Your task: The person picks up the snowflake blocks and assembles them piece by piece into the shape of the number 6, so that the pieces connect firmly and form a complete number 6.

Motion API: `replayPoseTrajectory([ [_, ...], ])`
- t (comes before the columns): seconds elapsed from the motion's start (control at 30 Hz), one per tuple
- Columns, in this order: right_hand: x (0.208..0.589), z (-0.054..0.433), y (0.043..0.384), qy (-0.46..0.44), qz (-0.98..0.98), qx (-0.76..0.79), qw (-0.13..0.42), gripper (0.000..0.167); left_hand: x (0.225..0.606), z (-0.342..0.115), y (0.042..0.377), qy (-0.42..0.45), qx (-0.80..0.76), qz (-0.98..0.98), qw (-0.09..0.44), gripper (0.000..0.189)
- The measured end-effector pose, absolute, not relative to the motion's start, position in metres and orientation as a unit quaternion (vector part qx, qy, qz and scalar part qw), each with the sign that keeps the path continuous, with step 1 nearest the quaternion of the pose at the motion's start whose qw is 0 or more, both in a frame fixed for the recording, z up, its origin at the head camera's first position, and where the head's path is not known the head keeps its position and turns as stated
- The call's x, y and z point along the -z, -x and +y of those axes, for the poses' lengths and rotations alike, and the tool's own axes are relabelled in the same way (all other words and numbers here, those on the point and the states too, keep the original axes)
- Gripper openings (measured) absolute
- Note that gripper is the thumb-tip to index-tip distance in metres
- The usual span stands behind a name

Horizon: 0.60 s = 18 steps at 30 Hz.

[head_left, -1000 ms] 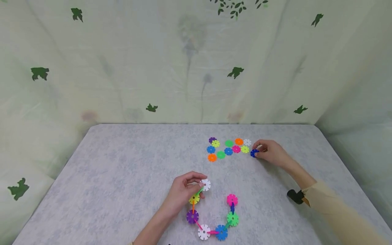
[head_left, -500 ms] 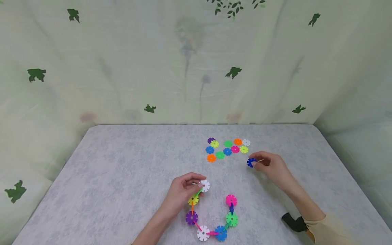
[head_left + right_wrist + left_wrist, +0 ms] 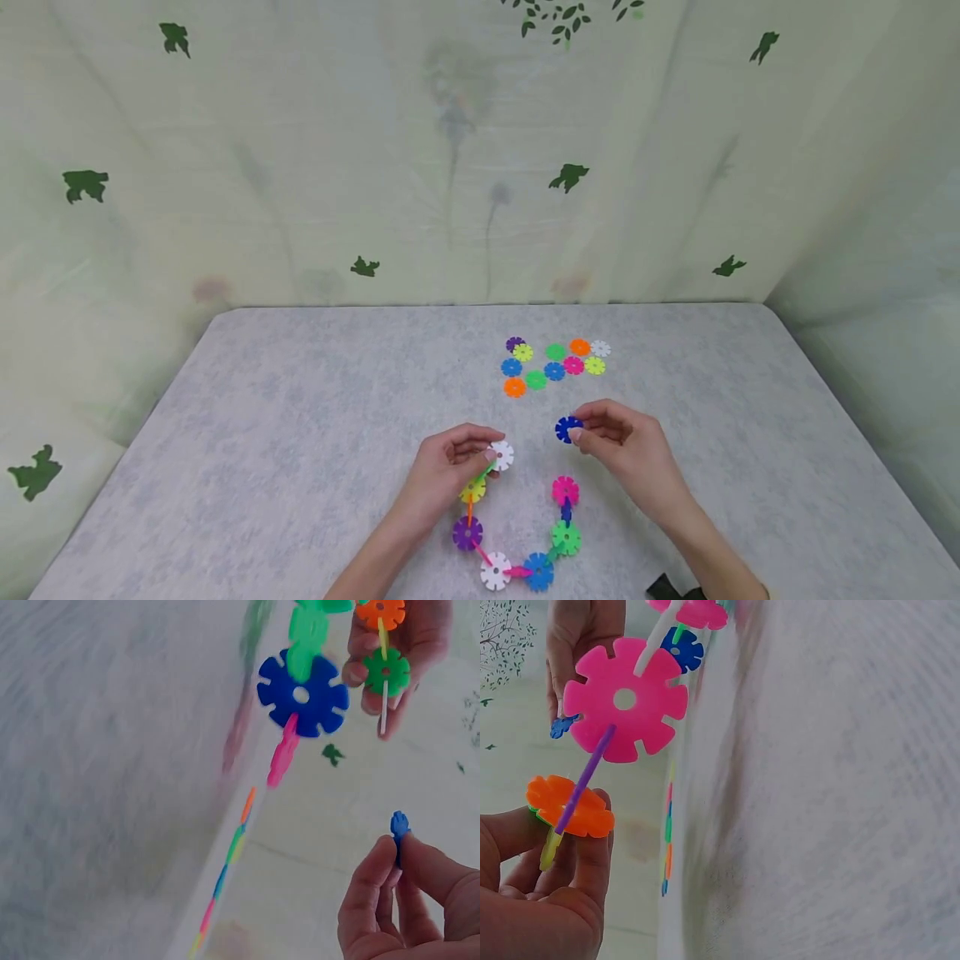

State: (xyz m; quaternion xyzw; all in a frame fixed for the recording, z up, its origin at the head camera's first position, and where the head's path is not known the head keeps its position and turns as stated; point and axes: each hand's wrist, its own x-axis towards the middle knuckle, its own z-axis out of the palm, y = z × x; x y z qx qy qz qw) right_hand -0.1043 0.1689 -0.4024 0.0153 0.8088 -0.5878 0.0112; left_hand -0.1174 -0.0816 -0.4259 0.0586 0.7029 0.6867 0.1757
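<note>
A chain of notched plastic snowflake discs curves in a U on the near part of the table, discs slotted together edge to edge. My left hand (image 3: 438,475) pinches its left end, by the white disc (image 3: 502,455) and the green disc (image 3: 386,672) joined to it. Below that hand come a yellow disc (image 3: 472,490) and a purple disc (image 3: 467,533). A pink disc (image 3: 566,491) tops the chain's right end. Above the gap between both ends, my right hand (image 3: 633,450) pinches a loose dark blue disc (image 3: 566,429) between thumb and fingers, apart from the chain.
Farther back on the grey table (image 3: 300,417) lie several loose discs, among them an orange disc (image 3: 514,387) and a white disc (image 3: 601,348). A pale curtain (image 3: 300,167) hangs behind the table. A black object (image 3: 671,588) shows by the right forearm.
My right hand has carried the dark blue disc from beside the loose discs toward the left and nearer, close to the chain. The left hand keeps its grip in place.
</note>
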Motion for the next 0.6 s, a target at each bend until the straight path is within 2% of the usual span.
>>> replayPoseTrajectory([
  [0.6, 0.406, 0.136, 0.095, 0.000, 0.777, 0.626, 0.064, 0.009, 0.422, -0.077, 0.115, -0.044, -0.700, 0.686, 0.191, 0.029],
])
